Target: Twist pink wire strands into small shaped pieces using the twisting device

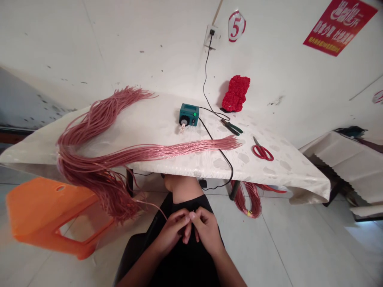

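Note:
Above my lap, my left hand and my right hand meet, thumbs and fingertips pinched close together. A pink cord runs from the hanging bundle to my left hand, which is closed on it. Whatever lies between my right fingertips is too small to make out. A large bundle of pink cords spreads over the table's left side and hangs off its edge. Other strands stretch across the table. Behind them stands a small green machine with a round black front part.
Green-handled pliers and red scissors lie on the patterned table. Near the wall is a red textured object. An orange stool stands at left. A coiled cord bundle hangs below the table, beside a black cable.

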Tool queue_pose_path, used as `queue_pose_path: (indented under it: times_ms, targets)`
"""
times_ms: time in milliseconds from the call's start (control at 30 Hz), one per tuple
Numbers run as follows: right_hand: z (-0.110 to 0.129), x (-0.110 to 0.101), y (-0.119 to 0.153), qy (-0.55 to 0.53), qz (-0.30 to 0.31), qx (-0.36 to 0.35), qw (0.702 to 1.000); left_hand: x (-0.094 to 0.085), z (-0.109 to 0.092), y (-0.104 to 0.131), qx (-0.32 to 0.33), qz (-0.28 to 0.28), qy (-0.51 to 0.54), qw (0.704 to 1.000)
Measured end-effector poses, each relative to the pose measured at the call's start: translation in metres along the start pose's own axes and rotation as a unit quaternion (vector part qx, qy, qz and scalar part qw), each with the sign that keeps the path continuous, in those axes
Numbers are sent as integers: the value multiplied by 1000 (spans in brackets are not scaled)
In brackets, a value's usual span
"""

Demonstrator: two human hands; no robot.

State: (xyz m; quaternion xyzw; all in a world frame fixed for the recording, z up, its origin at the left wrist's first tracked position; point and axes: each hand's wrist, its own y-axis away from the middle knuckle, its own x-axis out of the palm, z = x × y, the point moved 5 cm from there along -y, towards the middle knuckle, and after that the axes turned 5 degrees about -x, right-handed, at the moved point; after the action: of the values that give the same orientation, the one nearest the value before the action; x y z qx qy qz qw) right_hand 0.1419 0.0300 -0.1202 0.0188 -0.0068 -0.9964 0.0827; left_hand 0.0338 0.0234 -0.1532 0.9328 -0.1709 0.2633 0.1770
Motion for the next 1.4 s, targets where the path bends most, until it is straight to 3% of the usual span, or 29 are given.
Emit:
queue_pose_path:
  times_ms: [133, 267, 633, 900, 1033, 1133, 1267, 1400]
  targets:
    - [4, 4, 1, 66, -23, -25, 997, -5, 3, 1, -6, 14, 0, 1000]
    - [0, 3, 2, 81, -7, -36, 996, -6, 3, 3, -20, 34, -10, 999]
    - [-7, 2, 2, -39, 33, 4, 999, -5, 0, 2, -33, 68, -34, 997]
    - [-12, -7, 1, -87, 20, 2, 996, 4, -8, 4, -22, 60, -63, 996]
    - [-14, -17, 0, -113, -21, -2, 993, 5, -19, 9, -14, 27, -72, 997]
    - [-12, -19, 1, -102, -18, -8, 995, 5, -31, 14, -6, 0, -86, 996]
    - [-5, -18, 3, -105, -8, -13, 994, 14, -55, 24, 49, -8, -191, 980]
    - [0, -18, 3, -86, -9, -15, 996, 23, -71, 34, 60, -27, -281, 957]
